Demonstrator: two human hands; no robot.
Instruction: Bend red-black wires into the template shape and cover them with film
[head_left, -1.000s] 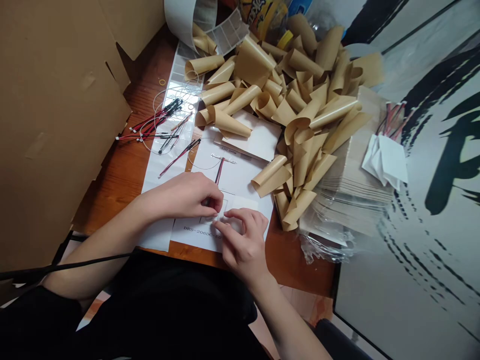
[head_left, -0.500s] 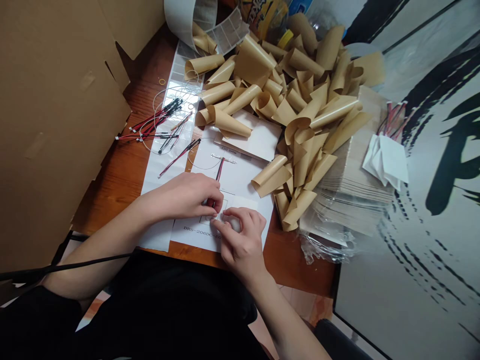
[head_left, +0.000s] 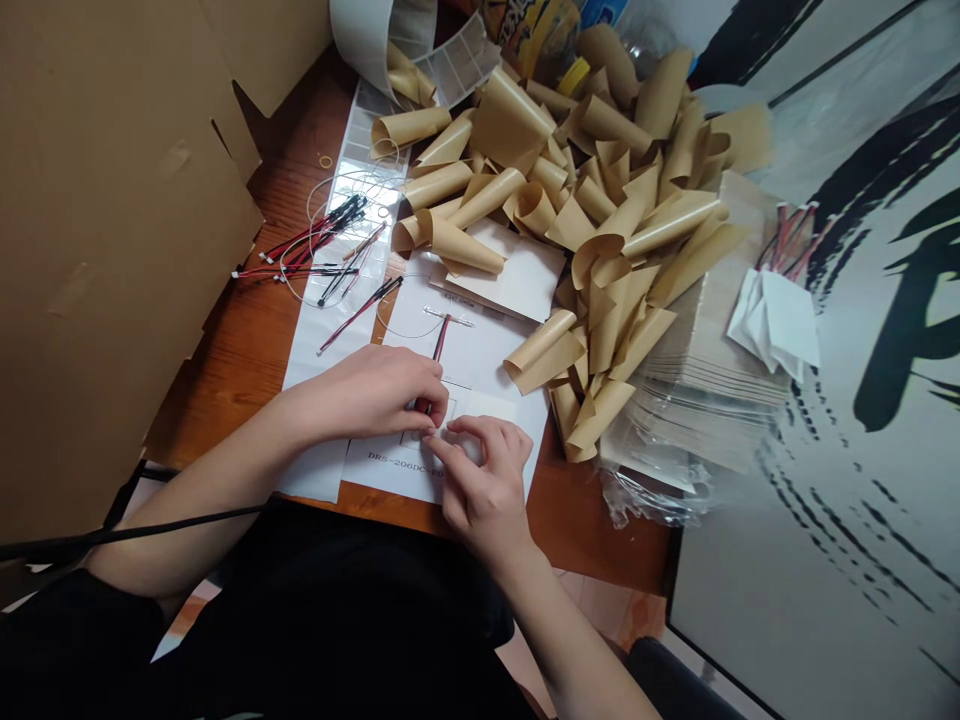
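Note:
My left hand (head_left: pixel 390 392) is bent over a white printed sheet (head_left: pixel 386 472), thumb and fingertips pinched together around a thin red-and-black wire lead (head_left: pixel 441 342). The far end of this lead lies on a small clear strip (head_left: pixel 450 318) on the sheet. My right hand (head_left: pixel 487 470) is curled just to the right, its fingertips meeting those of the left. A whitish patch shows beneath its curved fingers, and whatever it pinches is hidden. Several more red-and-black wire leads (head_left: pixel 322 235) lie to the upper left, with a thin pale loop among them.
Curled brown paper pieces (head_left: pixel 517 110) are heaped at the back and right. A white flat box (head_left: pixel 510 270) lies before them. At right is a plastic-wrapped stack of sheets (head_left: pixel 675 400), with folded white pieces (head_left: pixel 776 315) on top. A cardboard wall (head_left: pixel 112 230) stands left.
My right fingertips have shifted very slightly against the left ones. Both hands otherwise stay in the same place over the sheet.

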